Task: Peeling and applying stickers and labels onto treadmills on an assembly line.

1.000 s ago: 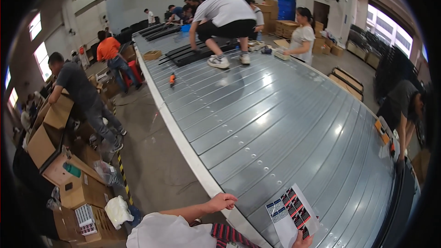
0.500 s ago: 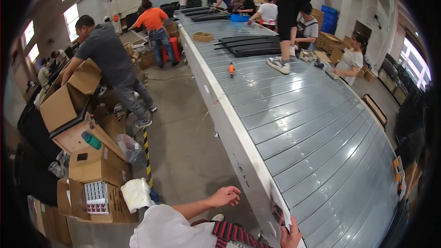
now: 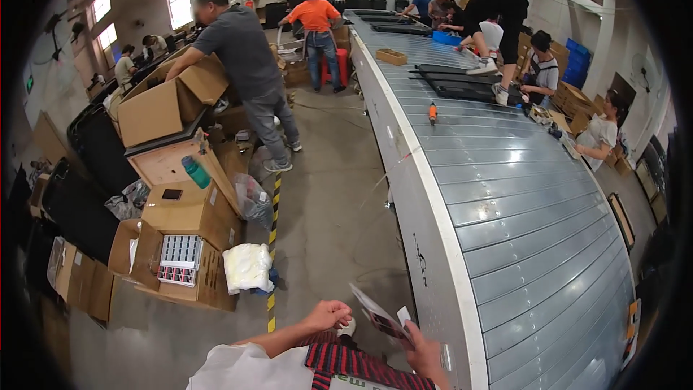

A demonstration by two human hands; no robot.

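My left hand [image 3: 328,315] hangs over the floor at the lower middle, its fingers curled in and nothing seen in them. Between thumb and fingers, my right hand [image 3: 424,352] grips a thin flat packet [image 3: 381,315], pale with a dark and reddish patch. The packet tilts up toward my left hand but stays apart from it. A small white flap [image 3: 403,314] stands up beside the right thumb. Right of that hand runs the white side of a long metal-topped worktable [image 3: 462,303].
An orange-and-black tool [image 3: 432,113], a shallow cardboard tray [image 3: 391,56] and black panels [image 3: 462,85] lie on the worktable, where a person stands. Left are open cartons [image 3: 206,274], a white bundle [image 3: 247,269], a green bottle [image 3: 195,171] and a person in grey [image 3: 245,58].
My right hand has drawn the packet from the worktable's edge leftward over the aisle, toward my left hand. My left hand's fingers have curled tighter. The view has turned left.
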